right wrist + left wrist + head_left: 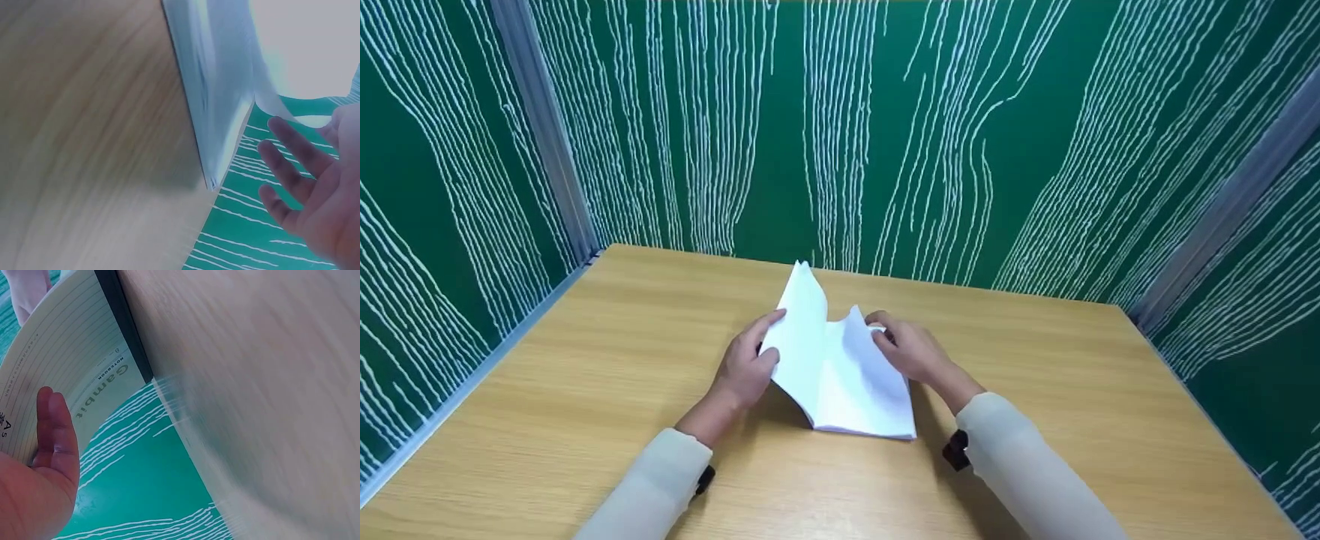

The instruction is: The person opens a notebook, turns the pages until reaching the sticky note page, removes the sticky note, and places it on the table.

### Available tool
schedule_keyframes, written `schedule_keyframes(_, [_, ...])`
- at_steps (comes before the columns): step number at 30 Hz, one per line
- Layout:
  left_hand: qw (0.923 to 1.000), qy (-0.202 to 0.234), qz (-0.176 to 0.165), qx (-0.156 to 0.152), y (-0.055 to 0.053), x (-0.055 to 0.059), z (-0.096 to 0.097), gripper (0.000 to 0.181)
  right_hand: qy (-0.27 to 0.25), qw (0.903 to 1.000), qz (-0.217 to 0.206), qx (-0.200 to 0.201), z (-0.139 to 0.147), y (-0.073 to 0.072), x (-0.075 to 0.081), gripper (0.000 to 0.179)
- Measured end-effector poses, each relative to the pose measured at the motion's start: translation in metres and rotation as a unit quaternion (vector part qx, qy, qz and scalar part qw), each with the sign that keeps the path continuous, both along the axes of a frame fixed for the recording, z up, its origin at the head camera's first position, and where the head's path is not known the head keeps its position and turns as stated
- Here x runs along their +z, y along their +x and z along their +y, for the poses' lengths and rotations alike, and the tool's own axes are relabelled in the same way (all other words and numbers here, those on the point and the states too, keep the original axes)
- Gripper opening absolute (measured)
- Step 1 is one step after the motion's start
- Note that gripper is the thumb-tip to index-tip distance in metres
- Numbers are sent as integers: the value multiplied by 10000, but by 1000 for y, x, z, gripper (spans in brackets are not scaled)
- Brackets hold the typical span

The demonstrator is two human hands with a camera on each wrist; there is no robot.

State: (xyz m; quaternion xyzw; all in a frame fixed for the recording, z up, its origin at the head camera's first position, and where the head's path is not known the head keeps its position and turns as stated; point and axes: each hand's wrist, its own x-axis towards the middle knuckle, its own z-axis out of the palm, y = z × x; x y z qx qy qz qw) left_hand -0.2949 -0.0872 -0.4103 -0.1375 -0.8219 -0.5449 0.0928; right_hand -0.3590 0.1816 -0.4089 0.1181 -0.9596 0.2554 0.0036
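An open notebook with white pages lies on the table, its left half lifted and tilted up. My left hand grips that raised half at its outer edge, thumb on the page side. In the left wrist view the ruled cover reads "Gambit" and "A5", with fingers of my left hand against it and a black spine along one edge. My right hand pinches the upper corner of a curling page. In the right wrist view this page bends up from the stack, and the other fingers of my right hand are spread.
The wooden table extends around the notebook on all sides. Green panels with wavy white lines stand behind it and at both sides, joined by grey posts. Dark wrist devices show at the light sleeves.
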Motion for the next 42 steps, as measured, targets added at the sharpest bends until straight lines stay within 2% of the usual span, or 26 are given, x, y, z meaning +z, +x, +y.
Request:
schedule_keyframes(6, [9998, 114, -129, -53, 2, -2, 1, 62, -120, 9998, -39, 153, -2, 3, 0, 35])
schedule_keyframes(18, [9999, 124, -92, -67, 2, -2, 3, 60, -158, 9994, -157, 259, -3, 7, 3, 36])
schedule_keyframes(24, [9997, 206, -121, -53, 1, -1, 1, 60, -70, 9973, 129, 721, -6, 7, 5, 40])
schedule_keyframes(27, [9998, 175, -72, -58, 1, 0, 1, 59, -13, 9960, 142, 885, -7, 9, 7, 40])
schedule_keyframes(35, [9998, 213, -49, -15, 1, 1, 3, 57, 100, 9946, 20, 1035, -13, 12, 10, 42])
schedule_keyframes(42, [9998, 177, -19, 8, 1, 0, 6, 55, 153, 9948, -100, 1007, -19, 16, 7, 46])
